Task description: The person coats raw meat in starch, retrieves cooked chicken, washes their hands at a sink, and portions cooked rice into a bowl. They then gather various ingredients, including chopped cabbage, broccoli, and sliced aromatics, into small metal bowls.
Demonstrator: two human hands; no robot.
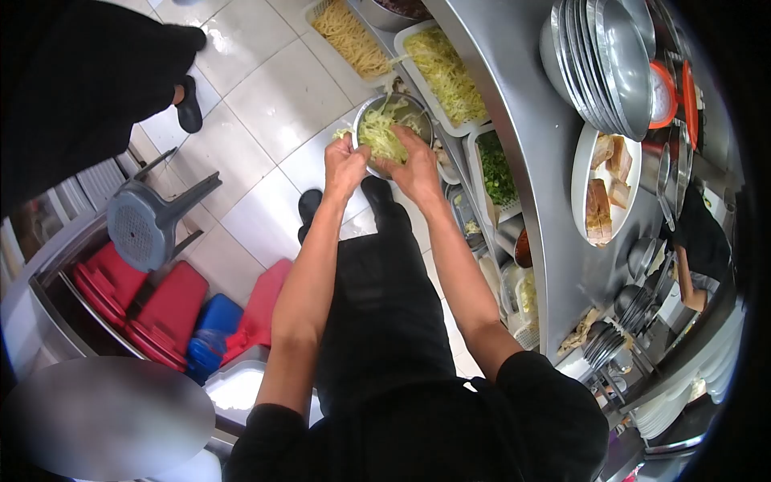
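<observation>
A round metal bowl (428,112) holds pale green shredded cabbage (381,132), in front of me at the edge of the counter. My left hand (347,165) is closed at the bowl's left rim. A few cabbage shreds stick out past its fingers. Reaching over the near right rim, my right hand (411,165) has its thumb and fingers curled round cabbage inside the bowl. Beyond the bowl sits a white basket of more shredded cabbage (448,72). A tub of chopped green herbs (496,170) is to the right of my hands.
Yellow noodle-like strips (349,36) fill a basket at the back. On the steel counter (514,48) stand stacked metal bowls (598,64) and a white dish (590,161) with meat pieces. A grey stool (140,225) and red bins (169,309) are left. Another person (88,88) stands nearby.
</observation>
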